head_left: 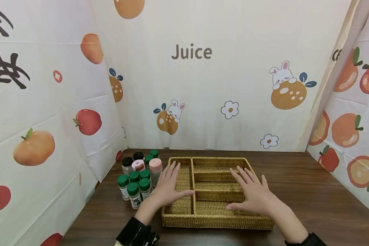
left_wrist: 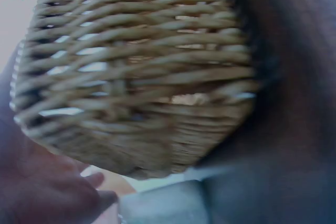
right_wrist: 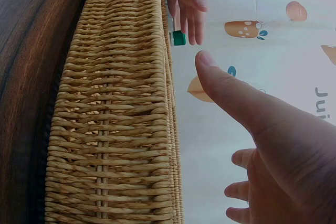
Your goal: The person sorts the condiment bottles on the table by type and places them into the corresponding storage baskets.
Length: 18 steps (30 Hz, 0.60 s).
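Your left hand lies flat with fingers straight and spread over the left, long compartment of the wicker tray, thumb pointing toward the divider. Your right hand is likewise flat and spread, holding nothing, over the smaller compartments on the tray's right side. Whether the palms press the weave or hover just above it is unclear. That tray sits on the desk near its front edge, left of centre. Just beside the tray's left rim, toward the desk's back-left corner, stands a cluster of spice jars, close to your left fingertips.
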Each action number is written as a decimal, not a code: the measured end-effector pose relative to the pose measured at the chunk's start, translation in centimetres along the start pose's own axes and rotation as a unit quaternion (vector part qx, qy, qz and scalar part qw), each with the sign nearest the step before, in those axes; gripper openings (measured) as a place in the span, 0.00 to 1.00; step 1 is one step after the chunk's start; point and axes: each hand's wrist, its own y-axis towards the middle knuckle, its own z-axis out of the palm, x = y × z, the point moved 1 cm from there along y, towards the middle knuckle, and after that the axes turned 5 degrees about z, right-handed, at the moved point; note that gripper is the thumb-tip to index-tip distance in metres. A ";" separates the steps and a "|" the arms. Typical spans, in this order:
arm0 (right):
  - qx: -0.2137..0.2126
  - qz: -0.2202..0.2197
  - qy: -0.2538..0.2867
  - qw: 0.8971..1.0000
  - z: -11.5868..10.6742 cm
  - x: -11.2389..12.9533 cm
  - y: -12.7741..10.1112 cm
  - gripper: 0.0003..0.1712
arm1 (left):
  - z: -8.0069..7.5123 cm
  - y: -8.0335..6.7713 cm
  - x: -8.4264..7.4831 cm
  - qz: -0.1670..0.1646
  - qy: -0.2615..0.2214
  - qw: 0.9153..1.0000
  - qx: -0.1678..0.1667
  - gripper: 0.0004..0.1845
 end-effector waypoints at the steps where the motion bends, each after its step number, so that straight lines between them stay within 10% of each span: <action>1: 0.002 0.002 0.002 1.000 0.0 0.0 0.0 0.68 | 0.0 -0.1 0.3 -0.001 -0.026 1.000 -0.009 0.58; 18: 0.004 0.001 0.012 1.000 0.2 0.2 0.0 0.68 | 1.5 -1.0 3.5 -0.024 -0.216 0.975 -0.057 0.50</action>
